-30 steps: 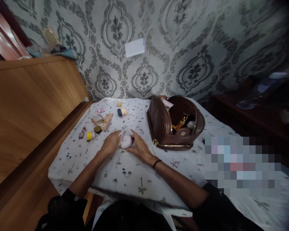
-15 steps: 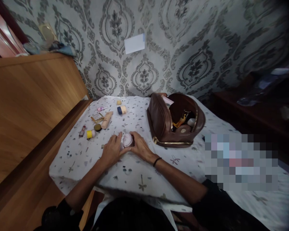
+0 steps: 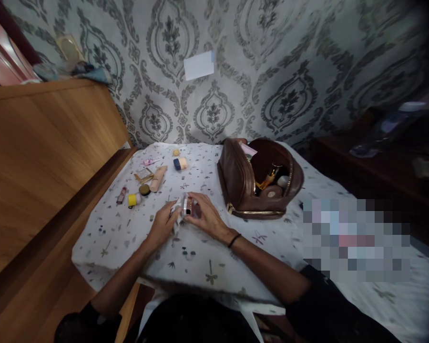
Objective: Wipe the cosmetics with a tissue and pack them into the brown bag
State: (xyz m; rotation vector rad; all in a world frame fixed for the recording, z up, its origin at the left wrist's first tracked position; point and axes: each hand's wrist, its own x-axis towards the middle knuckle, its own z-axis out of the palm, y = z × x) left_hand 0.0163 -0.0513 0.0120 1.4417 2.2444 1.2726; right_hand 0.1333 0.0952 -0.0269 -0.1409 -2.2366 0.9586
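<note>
A small cosmetic jar (image 3: 188, 206) with a pale side and a clear base is tilted on its side in the fingers of my right hand (image 3: 209, 219). White crumpled material, like a wipe or tissue (image 3: 177, 220), is pinched in my left hand (image 3: 160, 224), against the jar's left end. Both hands are low over the near middle of the table. To their right stands an unzipped brown cosmetic bag (image 3: 234, 178), with a gold-capped bottle (image 3: 271, 176) and other items inside.
Left on the patterned tablecloth (image 3: 128, 247) lie a beige tube (image 3: 158, 179), a yellow-capped bottle (image 3: 132, 199), a round dark pot (image 3: 144, 190), a navy-and-cream jar (image 3: 180, 164) and other cosmetics. A wooden panel (image 3: 50, 143) borders the left; a plastic bottle (image 3: 389, 128) is far right.
The jar has been turned from facing up onto its side in my right hand. My left hand has shifted slightly left, and the white material now shows below its fingers.
</note>
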